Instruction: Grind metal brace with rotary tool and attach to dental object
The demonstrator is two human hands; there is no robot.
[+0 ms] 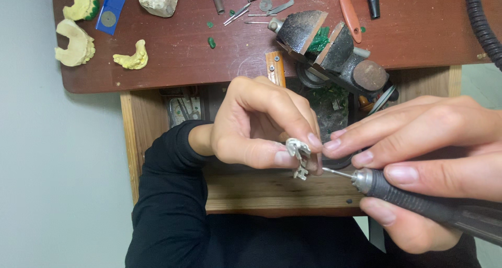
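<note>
While left hand (pixel 251 127) grip pinches small metal casting (pixel 298 154), right hand (pixel 423 163) grip clamps rotary handpiece (pixel 418 197), bur touching casting.

Black vise (pixel 334 51), yellow dental casts (pixel 78 43), orange pliers (pixel 348 12)

Single head view, looking steeply down, close over workbench (pixel 209 59)

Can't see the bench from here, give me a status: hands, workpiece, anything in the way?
Left hand pinching small metal casting. Right hand gripping rotary handpiece, bur at the casting. Bench vise behind, clear of the work.
</note>
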